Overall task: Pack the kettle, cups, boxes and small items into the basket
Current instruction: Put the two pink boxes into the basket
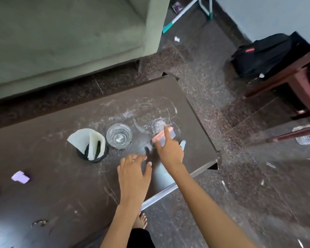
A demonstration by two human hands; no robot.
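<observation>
Basket not in view, packing unfinished: right hand [170, 149] pinching small pink-edged box [162, 136] just above table [61, 185], left hand [132, 170] spread and empty beside it; glass cup [118, 136], purple item [20, 177] unpacked.

Bare forearms, bare foot [140, 221], seemingly black trousers [140, 238]; no sleeves visible

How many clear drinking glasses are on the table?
2: one clear round glass stands beside the black napkin holder; another clear glass, blurred, stands beyond the right hand.
</observation>
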